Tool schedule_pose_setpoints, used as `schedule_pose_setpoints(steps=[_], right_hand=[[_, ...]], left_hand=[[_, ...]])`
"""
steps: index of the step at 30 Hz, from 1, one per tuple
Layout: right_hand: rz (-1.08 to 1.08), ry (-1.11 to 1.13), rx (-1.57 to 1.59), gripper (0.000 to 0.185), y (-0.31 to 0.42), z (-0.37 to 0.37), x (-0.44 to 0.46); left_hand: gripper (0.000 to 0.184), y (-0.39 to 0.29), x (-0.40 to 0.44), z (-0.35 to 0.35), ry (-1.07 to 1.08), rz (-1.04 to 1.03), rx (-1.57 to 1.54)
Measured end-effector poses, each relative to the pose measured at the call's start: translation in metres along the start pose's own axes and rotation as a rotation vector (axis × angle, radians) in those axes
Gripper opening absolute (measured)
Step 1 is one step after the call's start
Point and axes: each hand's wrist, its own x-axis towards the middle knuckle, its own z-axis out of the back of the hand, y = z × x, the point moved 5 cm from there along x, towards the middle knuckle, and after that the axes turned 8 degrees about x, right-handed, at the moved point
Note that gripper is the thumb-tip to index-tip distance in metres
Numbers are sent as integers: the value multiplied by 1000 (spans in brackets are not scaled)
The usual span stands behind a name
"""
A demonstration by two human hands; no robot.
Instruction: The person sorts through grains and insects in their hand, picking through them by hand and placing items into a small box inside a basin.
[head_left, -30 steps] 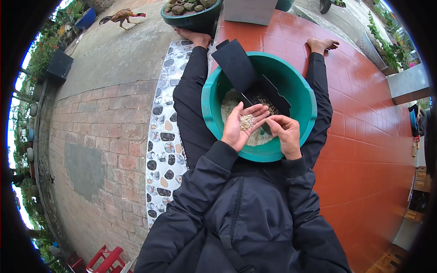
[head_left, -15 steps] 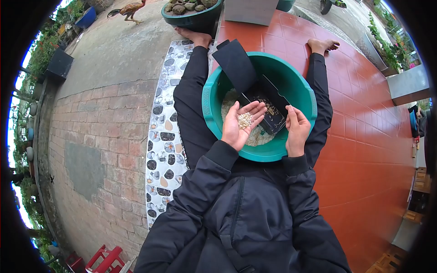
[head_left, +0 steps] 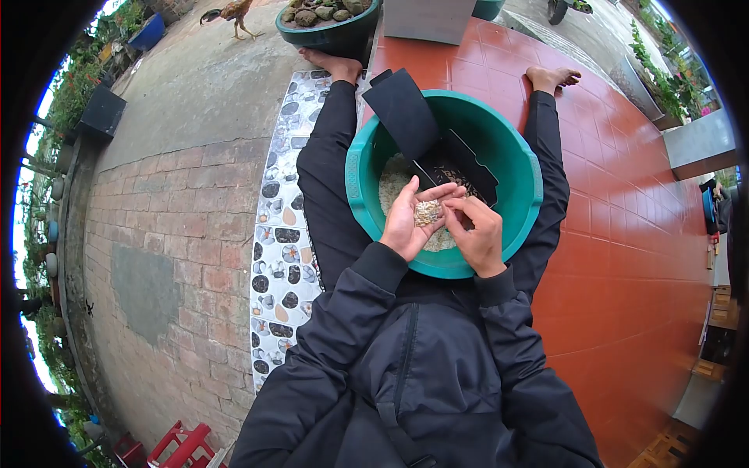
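Palm up over the green basin [head_left: 524, 171], my left hand [head_left: 407, 222] is cupped around a small heap of pale grains [head_left: 428, 212]. My right hand [head_left: 477, 234] has its thumb and forefinger pinched at the edge of that heap; whatever is between the fingertips is too small to make out. Inside the basin lies a layer of pale grains [head_left: 392, 178]. An open black box [head_left: 470, 165] rests in the basin with some brownish grains in it, and its black flap [head_left: 403, 113] leans over the basin's rim.
My outstretched legs flank the basin. A planter with stones [head_left: 328, 35] stands beyond my left foot. Red tiles [head_left: 616, 273] lie to the right and brick paving [head_left: 172, 234] to the left. A chicken [head_left: 232, 15] is at the upper left, a red plastic stool [head_left: 181, 446] at the lower left.
My right hand has moved left from the black box to the grains in my left palm. The chicken has walked to the right.
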Motion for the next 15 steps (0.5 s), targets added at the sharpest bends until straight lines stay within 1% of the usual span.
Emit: schedule_pose_setpoints(steps=[1, 5, 15], right_hand=[[8, 27, -19, 9, -1, -1, -1], [10, 75, -65, 11, 0, -4, 0], [34, 63, -111, 11, 0, -4, -1]], left_hand=[[65, 1, -1, -2, 20, 28, 7], [66, 0, 0, -2, 9, 19, 38], [66, 1, -1, -2, 6, 3, 98]])
